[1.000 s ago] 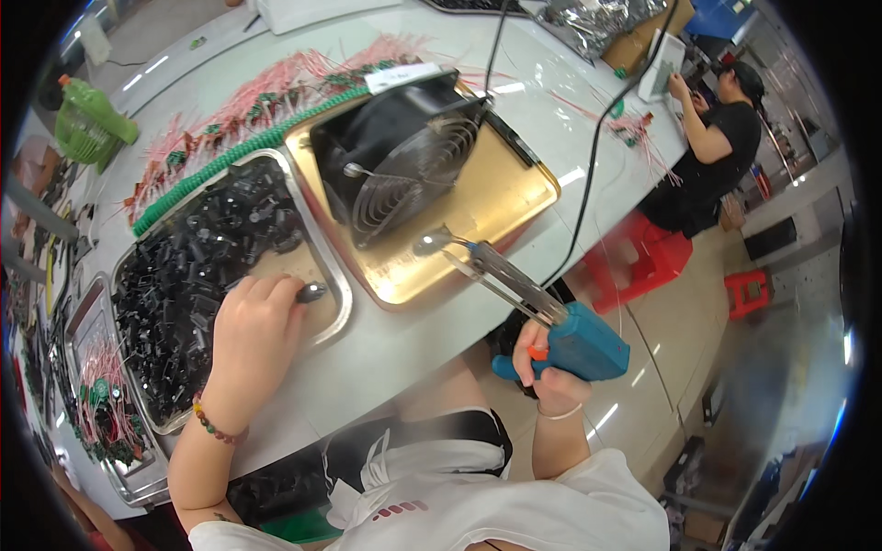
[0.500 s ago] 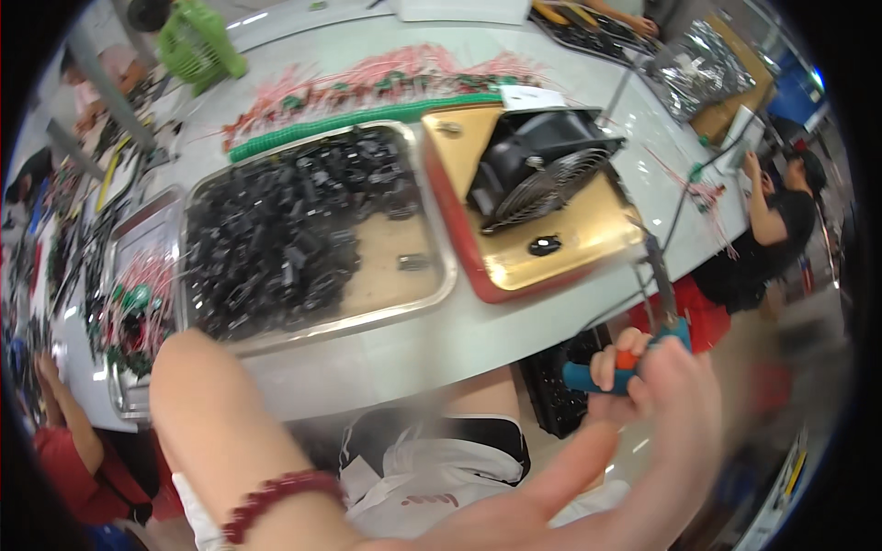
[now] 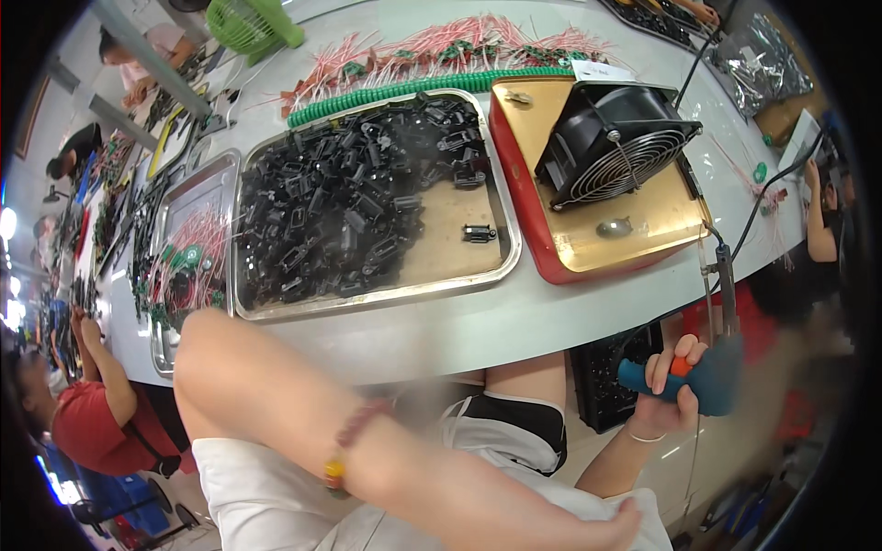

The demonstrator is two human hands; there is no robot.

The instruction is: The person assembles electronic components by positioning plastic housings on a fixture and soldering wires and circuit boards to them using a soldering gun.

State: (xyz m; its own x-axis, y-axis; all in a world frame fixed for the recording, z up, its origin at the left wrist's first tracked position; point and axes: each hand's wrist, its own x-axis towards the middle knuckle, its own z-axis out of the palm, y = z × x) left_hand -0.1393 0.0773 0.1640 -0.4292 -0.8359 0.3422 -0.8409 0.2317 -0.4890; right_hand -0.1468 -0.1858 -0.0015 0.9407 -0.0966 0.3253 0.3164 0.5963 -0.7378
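Note:
At the right, past the table's front edge, my right hand [image 3: 675,390] wraps round the blue handle of a soldering gun [image 3: 721,375] with an orange trigger. Its metal tip section points up toward the table edge. My left forearm crosses low in front of me, a dark red beaded bracelet on it. My left hand [image 3: 606,528] is blurred at the lower edge, near my lap, with its fingers mostly hidden. Nearest on the table is a metal tray [image 3: 367,306] full of small black plastic parts [image 3: 322,202]; one part [image 3: 478,233] lies apart on its bare floor.
A black fan [image 3: 616,151] stands on a red and gold tin [image 3: 551,262]. Pink-wired green boards [image 3: 459,46] lie behind a green coiled tube [image 3: 386,103]. A smaller tray [image 3: 165,354] holds more wired pieces. A black crate [image 3: 602,395] sits below the table. Co-workers sit at both sides.
My left hand has come away from beside the soldering gun, down toward my lap. My right hand still grips the gun. The view has shifted, so the table's things appear farther right.

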